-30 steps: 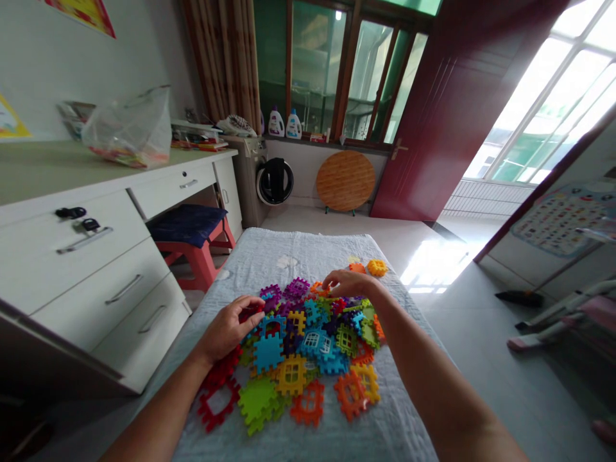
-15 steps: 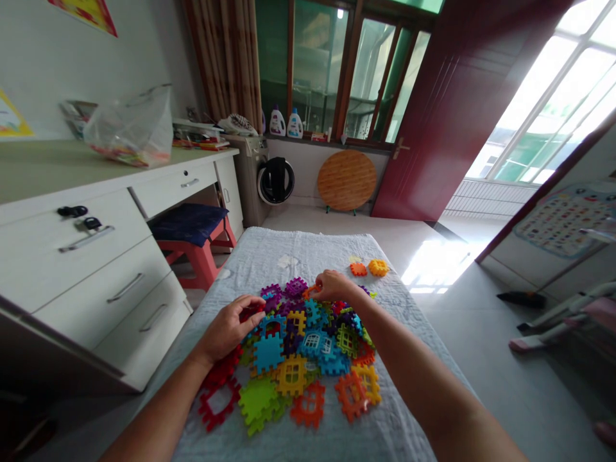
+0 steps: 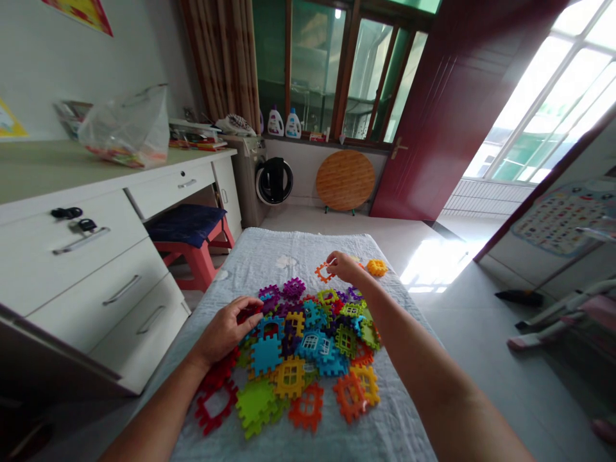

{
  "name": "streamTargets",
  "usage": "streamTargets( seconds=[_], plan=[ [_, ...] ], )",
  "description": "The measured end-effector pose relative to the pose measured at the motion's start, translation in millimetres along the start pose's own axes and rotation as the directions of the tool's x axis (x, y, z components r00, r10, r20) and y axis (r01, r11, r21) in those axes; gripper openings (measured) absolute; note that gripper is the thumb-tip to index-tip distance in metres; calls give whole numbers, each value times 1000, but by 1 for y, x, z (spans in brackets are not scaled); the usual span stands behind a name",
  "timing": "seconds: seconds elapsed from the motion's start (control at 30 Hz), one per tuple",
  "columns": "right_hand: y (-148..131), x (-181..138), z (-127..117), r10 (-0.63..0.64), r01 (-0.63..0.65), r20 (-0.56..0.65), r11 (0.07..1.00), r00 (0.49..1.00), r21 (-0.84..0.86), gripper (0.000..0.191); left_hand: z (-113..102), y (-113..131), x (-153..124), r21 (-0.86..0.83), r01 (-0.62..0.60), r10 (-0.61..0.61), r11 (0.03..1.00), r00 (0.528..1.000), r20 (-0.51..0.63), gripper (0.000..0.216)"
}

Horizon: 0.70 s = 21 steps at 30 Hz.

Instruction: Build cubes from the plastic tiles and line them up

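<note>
My right hand (image 3: 344,266) pinches an orange square frame tile (image 3: 323,273) with notched edges, held above the far side of the cloth. Just beyond it to the right lie a yellow tile stack (image 3: 376,267) and another orange tile, mostly hidden by the hand. My left hand (image 3: 234,328) is at the pile's left edge, thumb and fingers around a red tile (image 3: 249,314) that shows only in part. Between my arms spreads a pile of interlocking plastic tiles: a blue one (image 3: 266,354), a yellow window tile (image 3: 290,378), a green one (image 3: 255,404) and a purple one (image 3: 293,289).
A pale cloth (image 3: 269,253) covers the table under the tiles. To the left stand a white desk (image 3: 158,176) with a plastic bag (image 3: 128,131) on it and a red stool (image 3: 199,260). A washing machine (image 3: 250,183) and a round wooden board (image 3: 345,181) are farther back.
My right hand has lifted the orange frame tile off the far edge of the pile and moved it away and slightly right. My left hand stays in about the same place.
</note>
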State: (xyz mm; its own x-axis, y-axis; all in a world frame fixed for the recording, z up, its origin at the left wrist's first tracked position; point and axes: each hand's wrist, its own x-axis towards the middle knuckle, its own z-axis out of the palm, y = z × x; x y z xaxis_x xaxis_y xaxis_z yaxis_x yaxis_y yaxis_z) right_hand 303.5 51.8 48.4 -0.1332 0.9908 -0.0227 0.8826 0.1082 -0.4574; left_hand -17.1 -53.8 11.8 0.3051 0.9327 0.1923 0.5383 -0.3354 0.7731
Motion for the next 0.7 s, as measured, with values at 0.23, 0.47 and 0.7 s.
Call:
streamTargets(
  seconds=[0.23, 0.47, 0.7],
  plan=[
    [10, -3, 3, -5, 1, -16, 978, 1000, -208, 35, 0, 0, -1, -13, -6, 6, 1000, 1000, -6, 32],
    [0, -2, 13, -32, 71, 116, 932, 993, -355, 42, -1, 0, -1, 7, -18, 18, 1000, 1000, -22, 33],
    [28, 3, -31, 6, 34, 89, 898, 996, -439, 56, -1, -3, -1, 1, -4, 4, 1000, 1000, -8, 34]
  ],
)
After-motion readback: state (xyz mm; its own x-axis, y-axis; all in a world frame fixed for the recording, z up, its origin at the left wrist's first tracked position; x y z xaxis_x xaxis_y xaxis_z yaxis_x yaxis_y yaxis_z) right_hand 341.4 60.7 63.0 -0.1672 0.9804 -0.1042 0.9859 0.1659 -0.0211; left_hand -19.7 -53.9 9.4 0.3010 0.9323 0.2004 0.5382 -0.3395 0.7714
